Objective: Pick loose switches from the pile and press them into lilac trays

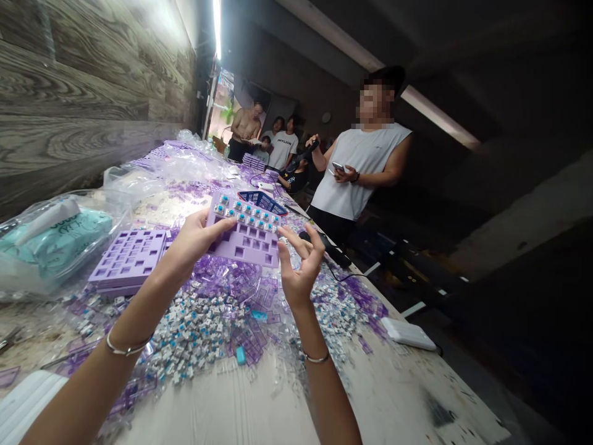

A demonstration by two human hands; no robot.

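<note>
My left hand (pixel 197 238) grips the left end of a light purple keyboard plate (pixel 252 246), tilted above the table, with my thumb across its front. White and blue key switches (pixel 245 213) fill the upper rows of the plate, while square holes show in the lower rows. At the plate's right edge is my right hand (pixel 301 266), its fingers apart and partly bent. The index fingertip and thumb are close to the edge; whether they touch it I cannot tell. Below both hands lies a heap of loose switches (pixel 194 334) among clear purple plastic pieces (pixel 250 340).
Stacked purple plates (pixel 127 256) lie left, beside a bagged teal packet (pixel 60 235). A blue basket (pixel 262 201) stands behind the held plate. A white flat device (pixel 407 334) sits at the table's right edge. Across the table, a person (pixel 359 167) holds a phone; several people are farther back.
</note>
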